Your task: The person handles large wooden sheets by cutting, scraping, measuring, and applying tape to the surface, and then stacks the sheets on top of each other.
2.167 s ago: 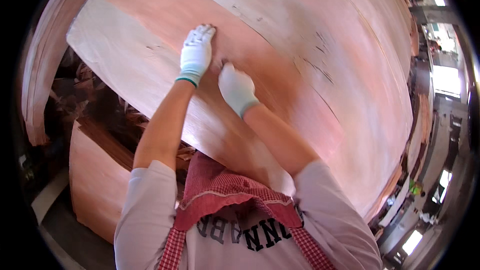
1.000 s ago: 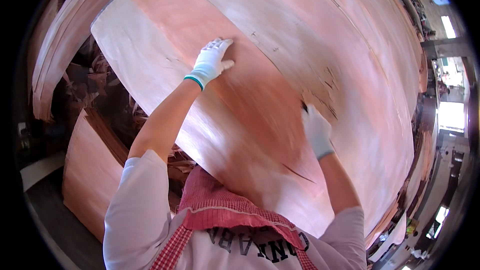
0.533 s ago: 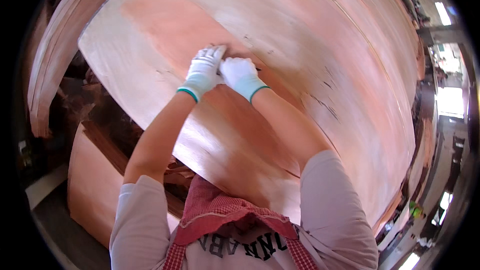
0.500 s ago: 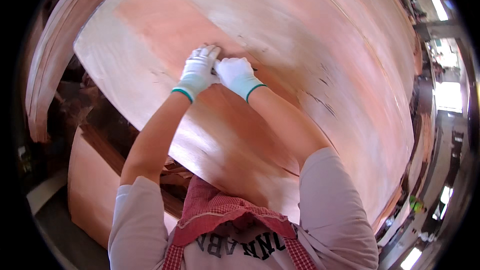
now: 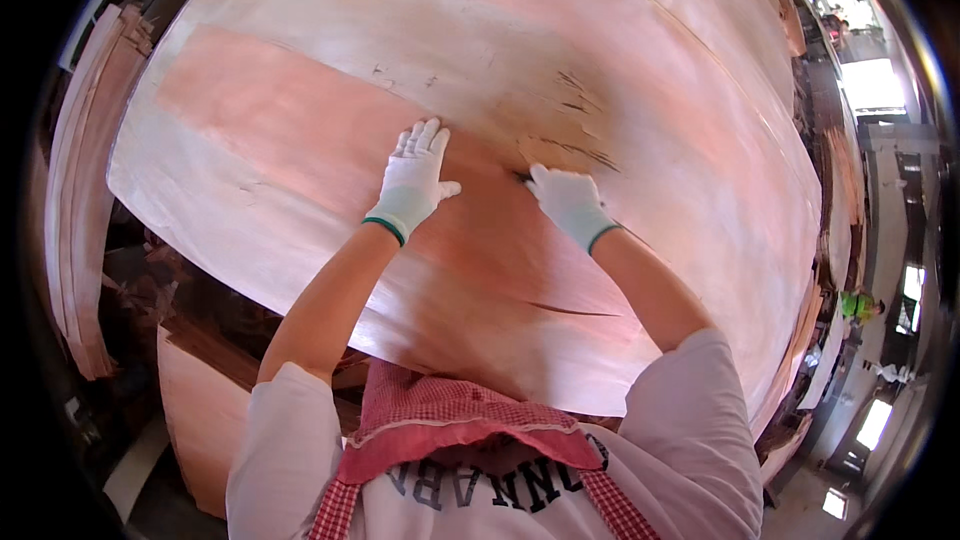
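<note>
In the head view, a large thin sheet of wood veneer (image 5: pixel 300 140), pinkish with paler streaks, fills most of the picture and bows outward under the fisheye. Both hands wear white knit gloves with green cuffs and rest on its upper middle. The left hand (image 5: pixel 413 180) lies flat on the sheet with its fingers (image 5: pixel 425 136) stretched out and slightly spread, the thumb off to the side, palm pressed down and gripping nothing. The right hand (image 5: pixel 568 202) lies just to the right of it, a little apart, its fingers curled toward a dark split (image 5: pixel 575 115) in the wood; the fingertips sit at the ragged edge of that split, and whether they pinch a sliver of veneer or only press on it cannot be told. A second, thinner crack (image 5: pixel 570 310) runs across the sheet lower down, near the right forearm. Below the near edge of the sheet a red checked apron (image 5: pixel 450 420) over a white shirt shows at the bottom of the picture. More veneer sheets (image 5: pixel 85 200) stand stacked at the far left, and another sheet (image 5: pixel 200 410) lies lower left.
</note>
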